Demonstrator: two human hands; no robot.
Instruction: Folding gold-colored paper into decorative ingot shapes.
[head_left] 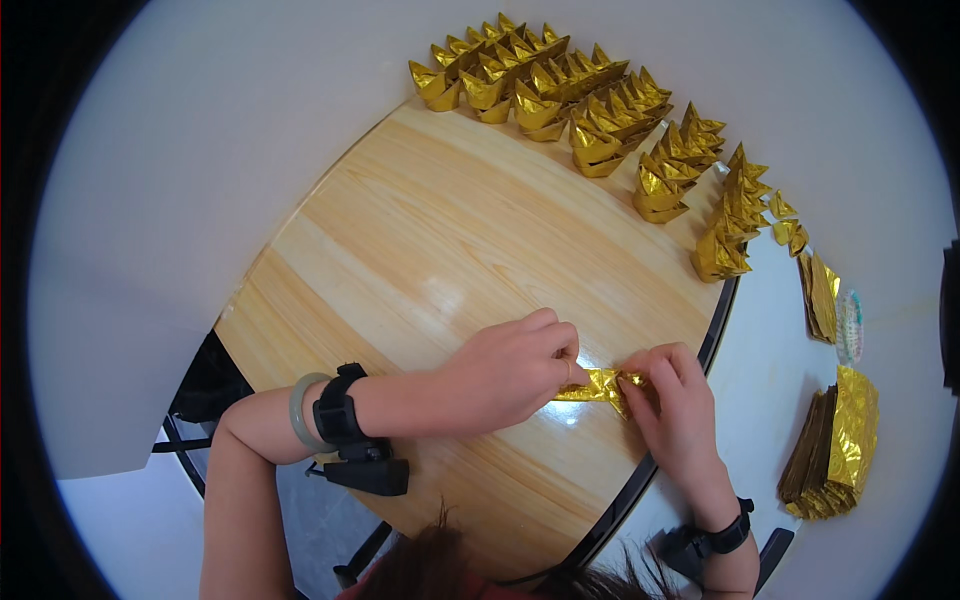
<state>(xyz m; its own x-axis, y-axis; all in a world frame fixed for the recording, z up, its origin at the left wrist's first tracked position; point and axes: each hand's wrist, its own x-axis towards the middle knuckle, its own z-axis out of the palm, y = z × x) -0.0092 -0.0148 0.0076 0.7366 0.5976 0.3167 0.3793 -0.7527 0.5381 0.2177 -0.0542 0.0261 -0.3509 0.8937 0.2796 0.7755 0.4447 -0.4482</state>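
Rows of folded gold paper ingots (590,110) lining the far edge of a round wooden table (430,230); stacked gold foil sheets (835,445) at right; smaller gold stack (820,297) nearer the ingots.

Two bare forearms, no sleeves. Above the left hand (510,372), at the wrist, a black strap (335,408) carrying a small black boxy device (370,472) on its underside. Just beyond that strap, farther from the grip, a pale green smooth bangle (299,412). Above the right hand (675,400), a thinner black wrist strap (728,538) with a similar dark device (678,548) attached. Dark reddish-brown hair (450,565) at the lower edge.
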